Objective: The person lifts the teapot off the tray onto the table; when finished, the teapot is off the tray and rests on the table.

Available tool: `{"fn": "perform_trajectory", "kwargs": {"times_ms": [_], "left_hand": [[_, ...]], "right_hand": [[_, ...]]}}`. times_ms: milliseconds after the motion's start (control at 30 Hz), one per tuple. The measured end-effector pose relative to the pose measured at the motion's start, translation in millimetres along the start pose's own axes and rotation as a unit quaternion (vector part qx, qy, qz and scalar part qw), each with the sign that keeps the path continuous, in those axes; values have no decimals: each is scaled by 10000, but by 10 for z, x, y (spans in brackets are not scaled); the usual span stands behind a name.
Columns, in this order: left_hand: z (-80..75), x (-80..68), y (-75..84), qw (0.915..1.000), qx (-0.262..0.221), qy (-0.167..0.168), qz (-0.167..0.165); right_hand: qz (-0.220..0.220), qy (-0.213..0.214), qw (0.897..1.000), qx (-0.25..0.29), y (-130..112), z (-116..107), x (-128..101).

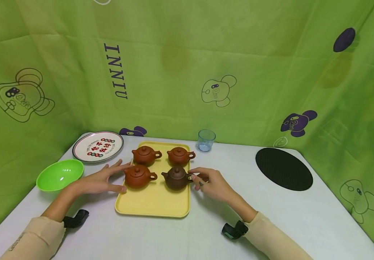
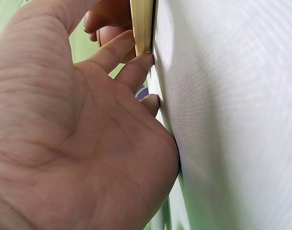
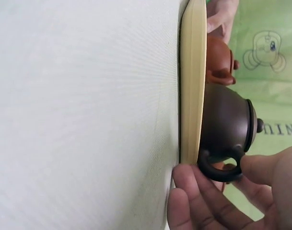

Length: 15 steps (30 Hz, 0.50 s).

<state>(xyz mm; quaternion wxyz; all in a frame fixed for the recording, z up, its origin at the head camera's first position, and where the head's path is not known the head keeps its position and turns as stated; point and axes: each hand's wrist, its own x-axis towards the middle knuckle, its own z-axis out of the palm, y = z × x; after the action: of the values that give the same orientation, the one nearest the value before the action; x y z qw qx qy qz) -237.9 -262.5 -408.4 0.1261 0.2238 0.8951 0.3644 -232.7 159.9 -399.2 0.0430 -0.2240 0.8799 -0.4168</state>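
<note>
A yellow tray (image 1: 154, 206) on the white table holds two red-brown teapots at its back (image 1: 144, 154) (image 1: 179, 156). A third red-brown teapot (image 1: 138, 176) stands front left, and a dark brown teapot (image 1: 175, 178) front right. My left hand (image 1: 121, 176) lies at the tray's left edge with its fingers straight. Its thumb and index finger flank the front-left teapot (image 2: 110, 19), and fingertips touch the tray rim (image 2: 142, 24). My right hand (image 1: 194, 175) pinches the handle of the dark brown teapot (image 3: 227, 124) at the tray's right edge (image 3: 192, 72).
A green bowl (image 1: 60, 174) and a printed plate (image 1: 98, 145) sit at the left. A clear blue cup (image 1: 206, 140) stands behind the tray and a black round mat (image 1: 283, 168) lies to the right. Green cloth walls the table on three sides.
</note>
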Motion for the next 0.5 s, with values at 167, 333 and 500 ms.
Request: {"fn": "perform_trajectory", "kwargs": {"times_ms": [167,333,500], "left_hand": [[-3,-7,1,10000,-8,13,11],[-3,-5,3,10000,-15,-4,-6],[-1,1,-5,10000,-31,-24,-53]], "right_hand": [[230,-97,9994,238,-14,-1,-3],[227,-117,9991,328,-6,4,2],[223,-109,9982,549,-1,8,0]]}}
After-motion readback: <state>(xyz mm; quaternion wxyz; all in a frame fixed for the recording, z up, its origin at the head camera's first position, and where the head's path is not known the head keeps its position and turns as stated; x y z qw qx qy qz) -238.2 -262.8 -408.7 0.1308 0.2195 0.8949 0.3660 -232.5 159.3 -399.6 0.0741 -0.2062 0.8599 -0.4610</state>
